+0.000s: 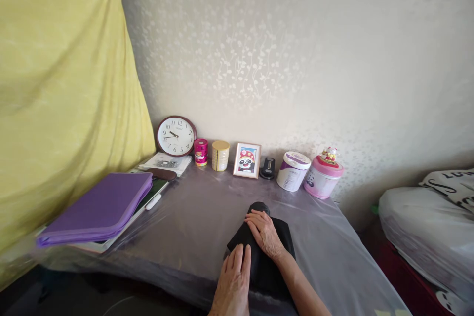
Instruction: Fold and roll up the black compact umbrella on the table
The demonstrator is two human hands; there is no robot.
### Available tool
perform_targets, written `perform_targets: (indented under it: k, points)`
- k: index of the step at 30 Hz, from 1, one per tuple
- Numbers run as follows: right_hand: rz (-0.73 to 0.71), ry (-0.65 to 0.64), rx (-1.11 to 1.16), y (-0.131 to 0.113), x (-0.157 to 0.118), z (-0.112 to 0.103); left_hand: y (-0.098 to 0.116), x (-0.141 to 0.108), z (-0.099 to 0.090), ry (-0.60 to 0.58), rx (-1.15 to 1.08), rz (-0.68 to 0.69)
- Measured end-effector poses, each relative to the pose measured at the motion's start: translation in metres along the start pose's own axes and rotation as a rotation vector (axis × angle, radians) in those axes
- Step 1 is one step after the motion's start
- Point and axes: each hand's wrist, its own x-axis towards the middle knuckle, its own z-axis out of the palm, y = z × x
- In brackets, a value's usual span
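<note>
"Since we're asking how far along this is, where do we find the black cloth (261, 271)?"

"We see it at the near side of the covered table (185, 227), right under the person's two hands. It lies there as a compact bundle, so we'd judge that the gathering together is largely done."

"And what do we count as left?"

"We'd say the neatening. A rounded end (259, 206) juts out beyond the far side, and the outline slants at the corners, so we wouldn't call the shape squared off. How many layers lie beneath, we cannot tell."

"What are the fingers doing?"

"On the right hand (265, 234) we see them stretched out and laid across the upper part of the cloth, resting on it rather than closed round it. On the left hand (234, 276) they are straight and close together along the near left edge. We see no fold pinched there, though the underside is hidden from us."

"Does anything else come into it?"

"Not that we can see. The purple folder (98, 202) lies well apart to the left, and the picture frame (247, 160) stands by the wall, out of the hands' way."
</note>
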Motion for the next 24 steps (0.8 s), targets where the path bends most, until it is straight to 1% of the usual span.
perform_targets:
  k: [2, 4, 6, 8, 11, 13, 15, 17, 19, 20, 22, 24]
  points:
    - [0.033, -0.001, -0.024, 0.010, 0.008, 0.002, 0.005, 0.001, -0.009, -0.062, -0.002, -0.038]
    - [0.067, -0.006, -0.039, 0.020, 0.016, 0.004, 0.012, 0.003, -0.021, -0.165, 0.021, -0.109]
    - [0.103, -0.013, -0.042, 0.028, 0.024, 0.006, 0.018, 0.003, -0.033, -0.240, 0.037, -0.132]
    - [0.135, -0.029, -0.040, 0.034, 0.031, 0.008, 0.022, 0.004, -0.039, -0.260, 0.034, -0.137]
    - [0.217, -0.056, -0.058, 0.042, 0.041, 0.010, 0.022, 0.003, -0.040, -0.250, -0.008, -0.120]
    - [0.302, -0.038, -0.085, 0.046, 0.044, 0.008, 0.021, 0.002, -0.037, -0.240, -0.033, -0.120]
    - [0.384, 0.015, -0.118, 0.051, 0.043, 0.002, 0.021, 0.001, -0.035, -0.232, -0.035, -0.131]
    - [0.442, 0.072, -0.152, 0.056, 0.035, -0.009, 0.023, 0.000, -0.035, -0.222, -0.026, -0.141]
    - [0.502, 0.134, -0.171, 0.062, 0.020, -0.023, 0.024, -0.002, -0.037, -0.209, -0.027, -0.143]
    - [0.533, 0.163, -0.175, 0.065, 0.009, -0.030, 0.025, -0.002, -0.038, -0.205, -0.032, -0.148]
    - [0.639, 0.246, -0.106, 0.070, -0.015, -0.042, 0.027, -0.004, -0.041, -0.209, -0.043, -0.158]
    - [0.712, 0.265, -0.056, 0.071, -0.040, -0.050, 0.028, -0.006, -0.042, -0.214, -0.049, -0.161]
